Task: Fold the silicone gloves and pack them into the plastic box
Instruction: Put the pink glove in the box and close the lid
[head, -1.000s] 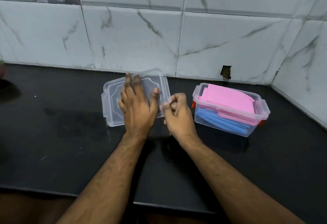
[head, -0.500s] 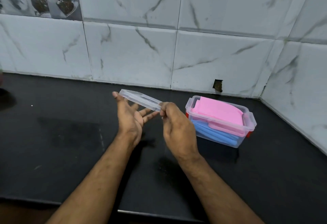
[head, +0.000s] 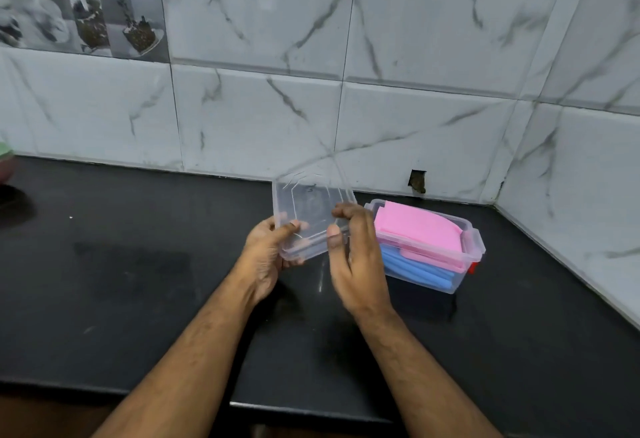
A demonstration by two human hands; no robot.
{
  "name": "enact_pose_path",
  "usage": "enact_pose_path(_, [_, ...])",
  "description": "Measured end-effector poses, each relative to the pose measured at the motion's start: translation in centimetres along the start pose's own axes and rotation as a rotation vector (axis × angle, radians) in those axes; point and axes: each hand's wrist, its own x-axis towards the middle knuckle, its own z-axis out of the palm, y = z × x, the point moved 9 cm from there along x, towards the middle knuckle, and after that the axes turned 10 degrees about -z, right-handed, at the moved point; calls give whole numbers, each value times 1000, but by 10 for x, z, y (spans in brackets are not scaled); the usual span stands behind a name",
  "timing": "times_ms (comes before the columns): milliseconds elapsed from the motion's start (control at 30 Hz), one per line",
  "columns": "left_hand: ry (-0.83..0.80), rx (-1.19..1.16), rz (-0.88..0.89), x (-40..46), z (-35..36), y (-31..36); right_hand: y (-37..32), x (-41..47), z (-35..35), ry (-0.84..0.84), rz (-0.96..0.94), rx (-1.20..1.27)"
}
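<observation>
Holding a clear plastic lid (head: pixel 313 209) up above the black counter (head: pixel 138 281), both hands are gripping it from opposite sides: the left hand (head: pixel 265 257) is curling round its lower edge at about 8 o'clock, thumb lying on the top face, while the right hand (head: pixel 353 257) is clamping its edge at about 4 o'clock, thumb in front and fingers wrapping over the rim. The lid is tilting toward the camera, its far edge rising in front of the marble wall tiles (head: pixel 381 108). At 3 o'clock from the hands, the plastic box (head: pixel 472 247) is sitting open on the counter, just beside the right hand. Inside it, a folded pink glove (head: pixel 415 229) is lying on top, filling the upper layer, and a blue glove (head: pixel 419 269) is showing beneath it through the clear wall
</observation>
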Motion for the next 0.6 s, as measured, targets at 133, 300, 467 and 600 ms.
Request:
enact_pose_path(133, [-193,92,-44,-8,22,-14,5,3,-19,163,27,-49])
enact_pose_path(300, [-199,120,-3,-7,29,-19,32,8,-57,262,177,23])
enact_pose_path(467, [-53,86,105,7,18,-10,53,12,-102,325,218,48])
enact_pose_path(600, [-28,232,202,15,30,-13,85,4,-135,354,322,51])
